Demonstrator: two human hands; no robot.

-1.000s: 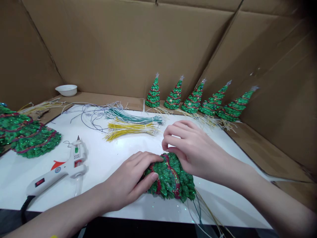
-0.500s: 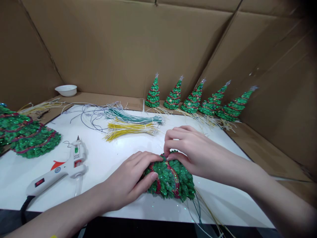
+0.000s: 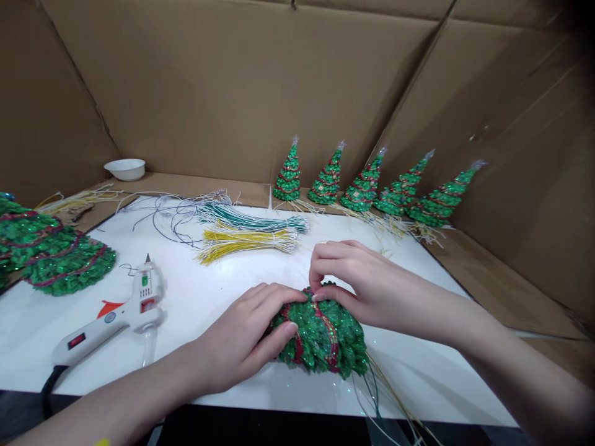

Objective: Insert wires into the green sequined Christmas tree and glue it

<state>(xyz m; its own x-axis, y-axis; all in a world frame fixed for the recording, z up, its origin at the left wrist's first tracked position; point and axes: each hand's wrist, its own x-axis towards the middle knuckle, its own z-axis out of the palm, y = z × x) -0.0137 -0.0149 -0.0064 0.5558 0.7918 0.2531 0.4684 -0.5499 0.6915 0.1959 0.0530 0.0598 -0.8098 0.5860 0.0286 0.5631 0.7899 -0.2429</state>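
A green sequin tree cone with red trim (image 3: 320, 337) lies on its side on the white board (image 3: 209, 291), thin wires trailing from its base toward the near edge. My left hand (image 3: 244, 337) wraps around the cone's left side and holds it down. My right hand (image 3: 357, 282) reaches over from the right, and its fingertips pinch the cone's upper edge. What lies under those fingertips is hidden.
A white glue gun (image 3: 116, 313) rests at the left, its cord running off the near edge. Green (image 3: 251, 220) and yellow wire bundles (image 3: 246, 241) lie behind the hands. Several finished small trees (image 3: 362, 186) line the cardboard wall (image 3: 223, 87). Stacked green cones (image 3: 51, 254) and a white bowl (image 3: 124, 168) are at left.
My right hand has come down from just above the cone onto its upper edge, fingertips now pinching it. My left hand has stayed on the cone.
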